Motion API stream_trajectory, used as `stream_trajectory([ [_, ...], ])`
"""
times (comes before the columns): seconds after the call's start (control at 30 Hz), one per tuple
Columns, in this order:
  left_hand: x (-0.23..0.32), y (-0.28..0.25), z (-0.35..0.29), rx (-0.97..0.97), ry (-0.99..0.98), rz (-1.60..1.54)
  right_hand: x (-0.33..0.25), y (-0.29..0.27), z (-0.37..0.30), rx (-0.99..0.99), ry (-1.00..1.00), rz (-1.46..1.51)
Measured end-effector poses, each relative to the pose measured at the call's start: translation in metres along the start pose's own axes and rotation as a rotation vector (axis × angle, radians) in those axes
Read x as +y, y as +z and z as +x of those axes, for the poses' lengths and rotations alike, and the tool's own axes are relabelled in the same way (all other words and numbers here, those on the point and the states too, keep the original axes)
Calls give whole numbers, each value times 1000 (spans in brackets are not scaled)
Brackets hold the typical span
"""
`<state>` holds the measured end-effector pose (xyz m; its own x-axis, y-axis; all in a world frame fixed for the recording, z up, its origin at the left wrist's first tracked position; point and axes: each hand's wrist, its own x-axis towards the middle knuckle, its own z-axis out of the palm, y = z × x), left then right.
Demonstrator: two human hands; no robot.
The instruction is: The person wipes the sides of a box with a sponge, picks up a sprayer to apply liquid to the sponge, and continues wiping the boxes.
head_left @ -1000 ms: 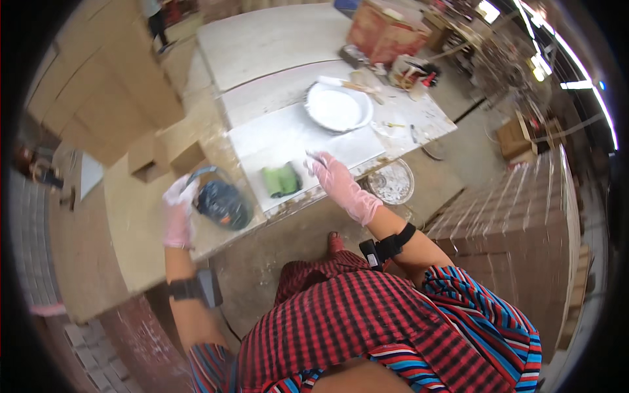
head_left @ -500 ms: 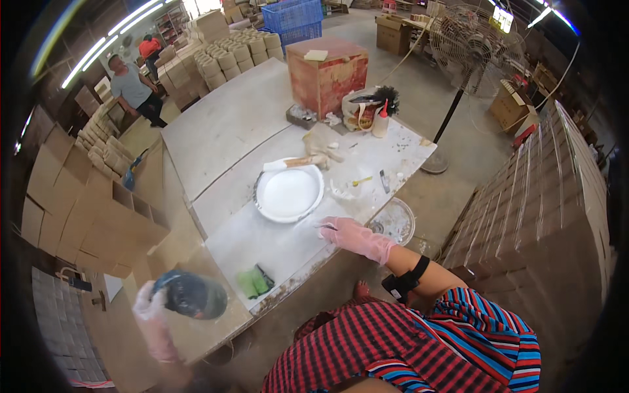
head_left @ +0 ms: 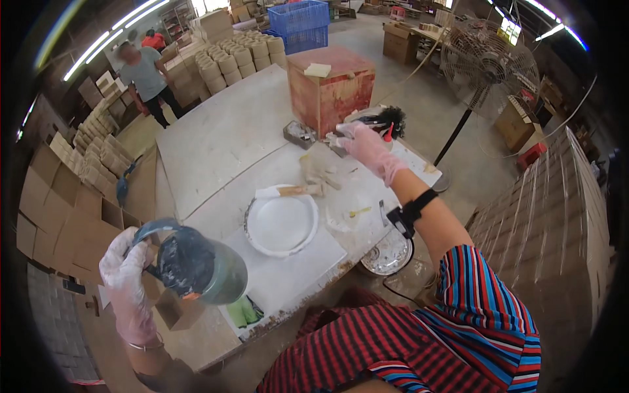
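Note:
My gloved left hand [head_left: 124, 265] is closed round the dark blue handle of a jug [head_left: 226, 272], a greenish cylinder with a dark top, held tilted above the table's near left part. At the table's far side, beside the red box, my gloved right hand [head_left: 367, 149] has its fingers bunched near a crumpled whitish piece; what they grip, if anything, I cannot make out. Between the hands stands a white basin [head_left: 282, 226] of white material, with a brush [head_left: 285, 191] across its far rim. Beyond it lies a pale work glove [head_left: 319, 169].
A worn red box [head_left: 331, 92] stands at the back, next to a small tray [head_left: 300, 134] of bits. Near the front edge lies a green cloth [head_left: 244, 313]. A bucket [head_left: 388, 255] is on the floor, a fan [head_left: 488, 62] behind, and stacked cartons [head_left: 544, 229] rise at right.
My left hand has raised the jug and brought it nearer, its handle now showing. The right hand has reached forward from beside the basin to the red box. A person behind has shifted slightly.

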<state>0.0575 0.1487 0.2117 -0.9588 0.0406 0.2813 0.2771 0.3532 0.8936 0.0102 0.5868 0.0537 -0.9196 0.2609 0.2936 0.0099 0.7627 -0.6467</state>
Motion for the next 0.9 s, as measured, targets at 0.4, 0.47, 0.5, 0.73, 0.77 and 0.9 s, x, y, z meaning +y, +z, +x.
stream_trajectory([
  [0.4,51,130,147,-84,174,18,36,-7,211,145,-148,-266],
  [0.47,60,158,174,-60,172,-18,44,-4,234,92,-174,-298],
  [0.5,65,171,188,-94,215,-25,48,-4,244,128,-205,-272],
  [0.73,93,270,289,-194,364,-12,86,-35,262,120,-152,-379],
  [0.77,98,285,303,-196,343,-5,93,-47,260,155,-81,-382],
  [0.9,105,352,350,-219,479,-95,121,-98,246,355,-91,-160],
])
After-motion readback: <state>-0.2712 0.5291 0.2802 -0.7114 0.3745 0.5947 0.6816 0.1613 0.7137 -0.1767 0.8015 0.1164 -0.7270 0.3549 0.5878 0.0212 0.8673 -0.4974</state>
